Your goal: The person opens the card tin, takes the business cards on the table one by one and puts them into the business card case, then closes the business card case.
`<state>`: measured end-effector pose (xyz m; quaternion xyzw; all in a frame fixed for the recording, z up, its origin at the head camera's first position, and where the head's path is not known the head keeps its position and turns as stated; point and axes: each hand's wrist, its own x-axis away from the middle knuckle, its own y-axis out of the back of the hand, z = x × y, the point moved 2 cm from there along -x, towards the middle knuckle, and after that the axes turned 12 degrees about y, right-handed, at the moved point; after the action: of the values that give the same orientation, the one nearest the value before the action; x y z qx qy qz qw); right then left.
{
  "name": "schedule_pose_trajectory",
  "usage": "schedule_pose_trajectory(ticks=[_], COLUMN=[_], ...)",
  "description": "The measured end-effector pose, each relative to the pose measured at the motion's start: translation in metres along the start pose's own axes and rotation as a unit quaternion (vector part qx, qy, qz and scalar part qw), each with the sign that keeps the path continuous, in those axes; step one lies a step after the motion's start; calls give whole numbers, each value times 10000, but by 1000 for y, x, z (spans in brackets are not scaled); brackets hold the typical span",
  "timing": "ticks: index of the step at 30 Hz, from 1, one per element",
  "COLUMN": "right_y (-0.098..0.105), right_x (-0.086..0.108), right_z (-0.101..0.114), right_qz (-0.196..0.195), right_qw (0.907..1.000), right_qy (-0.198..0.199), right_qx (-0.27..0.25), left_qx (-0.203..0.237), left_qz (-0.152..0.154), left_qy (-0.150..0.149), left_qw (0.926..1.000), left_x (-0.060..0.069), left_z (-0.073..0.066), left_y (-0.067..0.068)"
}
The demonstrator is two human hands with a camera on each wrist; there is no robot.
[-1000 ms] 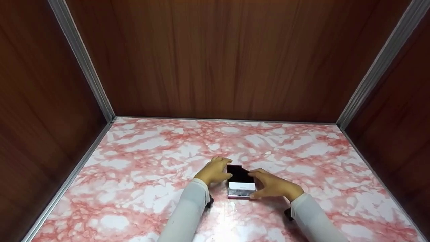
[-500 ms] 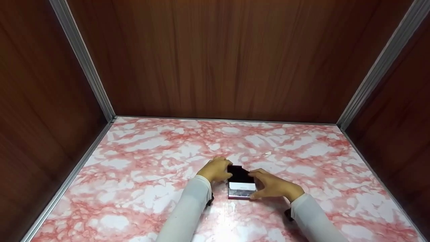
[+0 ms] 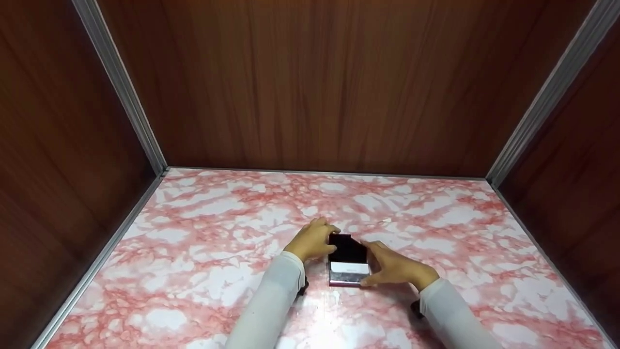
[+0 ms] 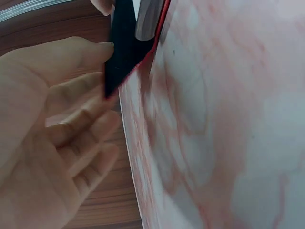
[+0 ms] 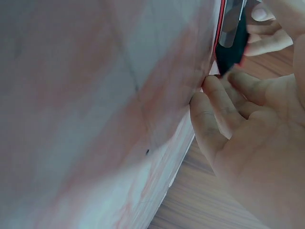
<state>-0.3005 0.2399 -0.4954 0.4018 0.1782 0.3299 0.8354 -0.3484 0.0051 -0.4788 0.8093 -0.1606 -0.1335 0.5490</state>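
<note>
A small card holder (image 3: 349, 277) lies on the table with its flap spread out. Its black flap (image 3: 348, 249) has a red edge, and a silver band with a white strip crosses the nearer half. My left hand (image 3: 312, 242) pinches the flap's far left corner; in the left wrist view the thumb (image 4: 102, 51) presses its dark inner face and the fingers lie behind it. My right hand (image 3: 395, 265) holds the right side, thumb at the near corner and fingers by the flap's right edge. In the right wrist view, fingertips (image 5: 201, 101) touch the table there.
The tabletop (image 3: 218, 252) has a red and white marbled pattern. Dark wood panels (image 3: 310, 87) stand at the back and both sides, with grey metal strips in the corners. A dark band is on each wrist.
My left hand has moved slightly away from me and closed on the flap's corner. The flap's far end has risen a little. My right hand has hardly moved; its fingers shifted slightly.
</note>
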Motion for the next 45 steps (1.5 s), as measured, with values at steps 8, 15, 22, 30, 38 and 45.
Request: schedule_pose_trajectory(ticks=[8, 15, 22, 30, 38, 45], right_y=[0, 0, -1, 0, 1, 0], right_x=[0, 0, 1, 0, 1, 2], right_z=[1, 1, 0, 1, 2, 2], right_qz=[-48, -31, 24, 62, 65, 40], right_qw=[9995, 9996, 9993, 9996, 9998, 9995], right_qy=[-210, -124, -23, -113, 21, 24], right_qx=[-242, -261, -386, -255, -179, -306], left_qx=[448, 1046, 990, 516, 56, -104], left_qz=[-232, 335, 1034, 1182, 1009, 724], left_qy=[-457, -746, -872, -816, -974, -1063], left_qw=[9977, 9911, 9858, 9883, 9901, 9916], left_x=[4, 9, 18, 23, 28, 34], left_z=[-5, -9, -17, -22, -27, -29], left_y=[5, 7, 7, 5, 0, -8])
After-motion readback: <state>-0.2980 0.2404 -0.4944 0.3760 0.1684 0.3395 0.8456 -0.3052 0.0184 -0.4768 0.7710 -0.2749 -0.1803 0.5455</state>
